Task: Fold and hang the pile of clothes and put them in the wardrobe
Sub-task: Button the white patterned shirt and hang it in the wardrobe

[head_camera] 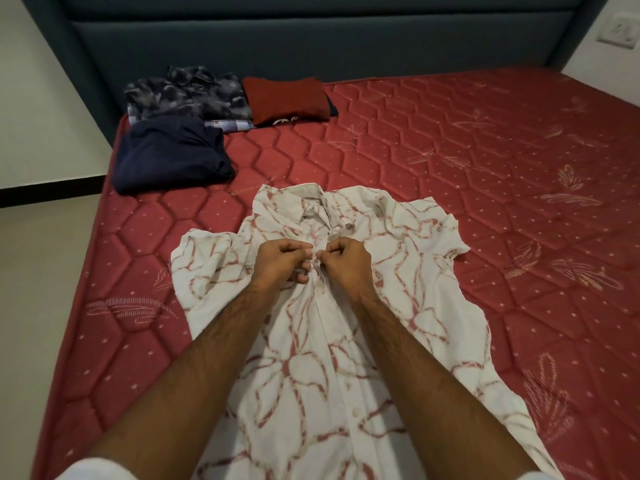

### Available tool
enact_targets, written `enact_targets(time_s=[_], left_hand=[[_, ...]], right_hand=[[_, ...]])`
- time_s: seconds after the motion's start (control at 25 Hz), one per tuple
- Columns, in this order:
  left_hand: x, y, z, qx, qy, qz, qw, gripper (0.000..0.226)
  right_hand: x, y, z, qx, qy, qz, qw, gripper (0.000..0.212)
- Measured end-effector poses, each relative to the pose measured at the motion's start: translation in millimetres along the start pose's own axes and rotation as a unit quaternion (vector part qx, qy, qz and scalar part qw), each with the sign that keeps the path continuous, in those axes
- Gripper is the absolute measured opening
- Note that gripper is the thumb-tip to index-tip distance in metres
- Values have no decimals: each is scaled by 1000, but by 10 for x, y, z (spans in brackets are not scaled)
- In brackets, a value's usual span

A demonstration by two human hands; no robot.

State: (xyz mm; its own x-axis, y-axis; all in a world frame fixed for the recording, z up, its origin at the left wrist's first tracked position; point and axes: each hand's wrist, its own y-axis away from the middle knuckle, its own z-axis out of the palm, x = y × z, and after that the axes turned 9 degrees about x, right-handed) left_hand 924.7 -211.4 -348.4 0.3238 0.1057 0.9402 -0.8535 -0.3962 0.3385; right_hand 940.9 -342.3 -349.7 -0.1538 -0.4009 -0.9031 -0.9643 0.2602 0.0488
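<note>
A white short-sleeved shirt (pixel 311 368) with a pink-red line pattern lies front up on the red mattress (pixel 467 174), collar pointing away from me. My left hand (pixel 282 259) and my right hand (pixel 346 263) meet at the button placket just below the collar. Each hand pinches one edge of the shirt front, fingers closed around a button there. Further back on the left sit folded clothes: a navy garment (pixel 169 155), a dark patterned shirt (pixel 187 93) and a dark red T-shirt (pixel 287 98).
A dark blue padded headboard (pixel 311 39) runs along the far side of the bed. A white wall with a socket plate (pixel 618 31) is at the upper right. Pale floor and wall lie to the left of the mattress.
</note>
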Motion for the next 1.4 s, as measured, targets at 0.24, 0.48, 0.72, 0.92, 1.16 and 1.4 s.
enact_targets(time_s=[0.24,0.48,0.72,0.92,1.16,1.4], left_hand=[[-32,-37,-8,7,-15,3,1000,7],[-7,-3,-26,4,-20,6,1000,7],[-17,14,21,32,-37,17,999,7],[-3,33,6,31,-41,9,999,5],[-25,-16,-20,9,-16,-1,1000,12],[-104,-11,63,71,-49,51,995,4]], right_hand=[[26,70,72,2,-2,-10,1000,7],[57,99,143,29,-20,-8,999,7],[157,117,90,3,-98,0,995,10],[181,80,37,-35,-106,-9,994,15],[169,111,105,23,-104,-15,994,9],[188,92,118,8,-107,-14,994,8]])
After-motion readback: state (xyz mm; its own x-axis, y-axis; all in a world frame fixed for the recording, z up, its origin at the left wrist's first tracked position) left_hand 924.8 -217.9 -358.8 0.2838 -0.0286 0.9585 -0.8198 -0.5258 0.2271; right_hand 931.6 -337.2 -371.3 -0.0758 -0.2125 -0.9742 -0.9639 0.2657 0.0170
